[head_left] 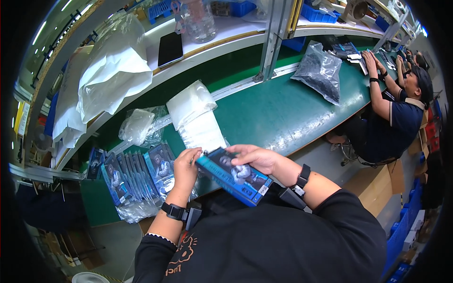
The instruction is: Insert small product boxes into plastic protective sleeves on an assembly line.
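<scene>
A long green workbench [278, 115], a seated co-worker [389, 129] and, probably, blurred blue crates [397, 245] mark a factory workshop.

Blue box [236, 178] bears lettering [221, 174], too small to read, plus white label [263, 190]; black shirt [283, 240] shows orange print [173, 270].

I watch through the left of two head-worn fisheyes, facing down and forward: the black shirt [283, 238] is nearest, the left hand [186, 165] and right hand [258, 158] just beyond, the green bench [269, 125] running off farther toward the upper right.
</scene>
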Motion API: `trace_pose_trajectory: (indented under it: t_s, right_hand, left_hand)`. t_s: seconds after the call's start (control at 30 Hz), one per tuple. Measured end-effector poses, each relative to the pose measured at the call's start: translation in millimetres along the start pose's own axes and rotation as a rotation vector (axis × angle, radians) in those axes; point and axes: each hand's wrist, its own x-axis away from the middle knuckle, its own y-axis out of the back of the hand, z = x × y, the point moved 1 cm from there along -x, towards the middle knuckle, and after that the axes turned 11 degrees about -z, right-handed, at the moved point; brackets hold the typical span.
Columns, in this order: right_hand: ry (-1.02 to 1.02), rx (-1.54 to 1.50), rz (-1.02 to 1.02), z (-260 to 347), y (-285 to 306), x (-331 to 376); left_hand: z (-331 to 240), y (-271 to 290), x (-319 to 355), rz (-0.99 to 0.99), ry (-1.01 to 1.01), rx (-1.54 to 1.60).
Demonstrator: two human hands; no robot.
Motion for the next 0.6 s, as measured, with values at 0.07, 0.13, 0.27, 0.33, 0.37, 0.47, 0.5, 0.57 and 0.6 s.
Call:
trace_pose_trajectory:
  t_s: [0.07, 0.13, 0.27, 0.33, 0.37, 0.47, 0.5, 0.57, 0.6]
  right_hand:
    - [-0.093, 0.006, 0.050, -3, -8, -8]
    - [-0.097, 0.000, 0.047, -8, -9, -21]
    - [-0.061, -0.058, -0.036, -9, -6, -23]
    - [-0.044, -0.003, -0.026, -7, -6, -20]
    - [-0.050, 0.010, -0.031, -5, -11, -16]
    - [-0.040, 0.016, -0.023, -7, -17, -26]
    - [-0.019, 0.040, -0.024, -10, -14, -33]
    - [0.020, 0.060, -0.011, -7, -17, -35]
    - [0.031, 0.078, 0.030, -6, -14, -37]
  left_hand:
    - [-1, 1, -2, 0.051, 0.069, 0.016]
    - [-3, 0, -4, 0.007, 0.064, 0.152]
    - [1, 2, -6, 0.012, -0.066, 0.061]
    - [-3, 3, -9, 0.001, -0.087, 0.111]
    - [2, 4, -7, -0.006, -0.082, 0.136]
    - [10, 3, -6, -0.024, -0.156, 0.143]
    - [18, -1, -2, -0.066, -0.142, 0.138]
    - [36, -3, -2, -0.072, -0.089, 0.108]
    - [43, -2, -2, -0.016, 0.026, 0.124]
